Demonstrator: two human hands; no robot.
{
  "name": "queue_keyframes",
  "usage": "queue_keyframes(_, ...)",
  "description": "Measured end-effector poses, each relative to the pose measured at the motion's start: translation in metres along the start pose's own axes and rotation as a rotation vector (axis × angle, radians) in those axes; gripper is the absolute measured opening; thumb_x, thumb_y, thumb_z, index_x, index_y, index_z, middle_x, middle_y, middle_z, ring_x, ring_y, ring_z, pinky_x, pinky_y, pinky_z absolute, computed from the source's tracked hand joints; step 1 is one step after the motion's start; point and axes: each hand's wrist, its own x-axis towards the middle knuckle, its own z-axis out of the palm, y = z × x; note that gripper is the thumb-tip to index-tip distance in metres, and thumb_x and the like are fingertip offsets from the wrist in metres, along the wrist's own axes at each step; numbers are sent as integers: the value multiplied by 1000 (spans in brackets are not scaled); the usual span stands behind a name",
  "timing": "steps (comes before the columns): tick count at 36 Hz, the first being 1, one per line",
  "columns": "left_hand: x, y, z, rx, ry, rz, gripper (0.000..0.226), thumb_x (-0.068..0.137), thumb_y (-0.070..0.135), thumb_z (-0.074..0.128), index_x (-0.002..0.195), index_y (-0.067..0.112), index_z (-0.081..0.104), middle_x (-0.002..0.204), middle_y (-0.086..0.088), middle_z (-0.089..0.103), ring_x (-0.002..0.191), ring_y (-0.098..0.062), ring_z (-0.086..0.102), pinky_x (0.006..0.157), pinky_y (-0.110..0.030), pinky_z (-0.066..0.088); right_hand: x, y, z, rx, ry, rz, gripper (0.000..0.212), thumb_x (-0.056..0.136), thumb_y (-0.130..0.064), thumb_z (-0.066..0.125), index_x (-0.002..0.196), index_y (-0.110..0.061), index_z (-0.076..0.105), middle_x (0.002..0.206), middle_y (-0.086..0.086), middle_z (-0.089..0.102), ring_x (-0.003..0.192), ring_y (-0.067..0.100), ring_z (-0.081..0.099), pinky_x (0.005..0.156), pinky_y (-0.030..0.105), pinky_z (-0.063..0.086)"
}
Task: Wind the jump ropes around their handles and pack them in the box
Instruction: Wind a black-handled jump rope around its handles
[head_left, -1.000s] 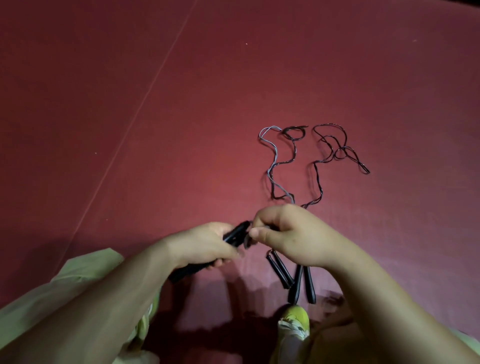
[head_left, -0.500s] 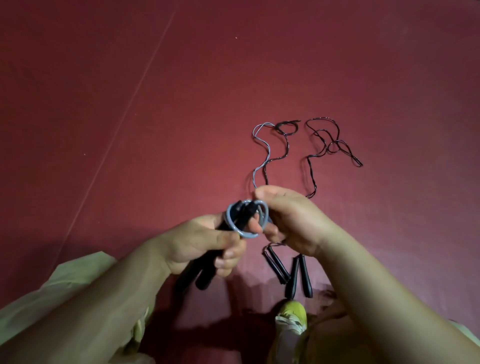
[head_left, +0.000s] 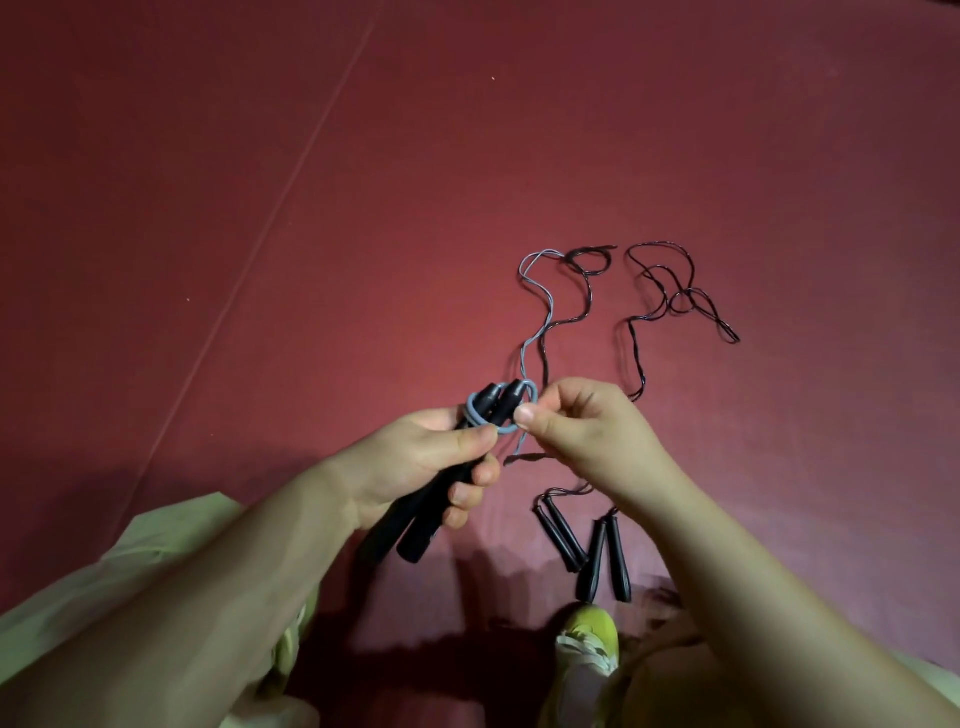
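Lot: jump ropes on a dark red matte floor mat (head_left: 363, 208), seen from above the hands. No readable brand, label or writing on any item.

Left hand (head_left: 415, 462): fingers and thumb curl round a pair of smooth black tapered plastic handles (head_left: 441, 493) held side by side. Their long axis runs diagonally, narrow tips pointing up and away from the grip, butt ends sticking out below the palm toward the person.

Thin grey-blue cord (head_left: 535, 306): a few loops circle the handle tips just above the left thumb; the slack runs away from the grip across the mat in a wavy line.

Right hand (head_left: 587, 431): just beside the handle tips, thumb and forefinger pressed together, pinching the grey-blue cord where it leaves the loops.

Below the right wrist, on the mat: two more pairs of slim black tapered handles (head_left: 597, 551), lying in a rough V, narrow ends pointing away from the person.

Beyond both hands: thin black twisted cords (head_left: 670, 291), loosely tangled, unwound.

Near the bottom edge: yellow-green fabric shoe (head_left: 592, 639); pale green cloth garment (head_left: 156, 551) under the left forearm.
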Motion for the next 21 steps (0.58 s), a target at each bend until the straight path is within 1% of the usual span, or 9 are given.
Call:
queue_keyframes(2,1,0,1,78,39,-2,20,83,24,68,95,18,52,61,1,52,46,-9,40,43,-22,38,0,4,2,-114,33,-2,34,86,-19,71,61,-12,48,48,-8,41,39,0,36,45,10,32)
queue_keyframes(4,3,0,1,154,86,-6,16,85,27,59,97,17,52,60,2,53,47,-10,41,43,-22,38,0,7,3,-243,61,17,41,85,-30,72,59,-15,45,47,-10,40,40,1,36,45,13,30)
queue_keyframes(7,7,-3,-1,272,157,-15,12,97,23,50,105,15,52,60,3,55,47,-10,44,44,-23,38,-2,10,5,-375,95,83,49,83,-43,71,56,-16,39,37,-11,36,39,5,32,45,20,26)
queue_keyframes(9,9,-5,-3,322,187,-18,16,98,24,50,110,15,53,62,2,56,47,-9,44,44,-23,37,-2,11,7,-444,102,106,54,81,-51,69,57,-14,37,45,-7,33,46,12,31,50,29,26)
queue_keyframes(11,11,-7,-5,371,206,-23,17,98,26,51,112,18,54,62,3,57,48,-9,45,45,-23,37,-2,11,10,-495,98,131,56,79,-56,67,59,-13,37,54,2,33,54,18,32,54,32,28)
queue_keyframes(15,13,-10,-5,400,259,-19,16,97,32,50,104,18,55,62,2,58,47,-9,45,45,-24,35,-1,10,14,-578,79,196,59,78,-64,61,58,-13,40,55,6,39,54,21,38,55,34,33)
queue_keyframes(17,14,-10,-5,402,298,0,18,98,34,48,98,17,54,62,1,58,46,-9,45,44,-23,35,-2,7,16,-633,69,205,60,80,-65,57,56,-14,38,52,3,38,53,21,37,54,35,33)
queue_keyframes(19,16,-10,-5,414,328,31,18,99,34,46,95,17,52,61,1,57,45,-9,44,43,-23,34,-3,3,17,-671,63,172,60,86,-63,53,55,-14,36,51,1,36,53,21,35,54,37,33)
queue_keyframes(21,17,-10,-9,436,356,57,17,100,32,44,95,18,52,61,2,56,45,-9,43,42,-22,34,-4,-2,15,-658,24,109,57,94,-56,46,60,-10,46,54,3,43,56,24,41,58,40,40)
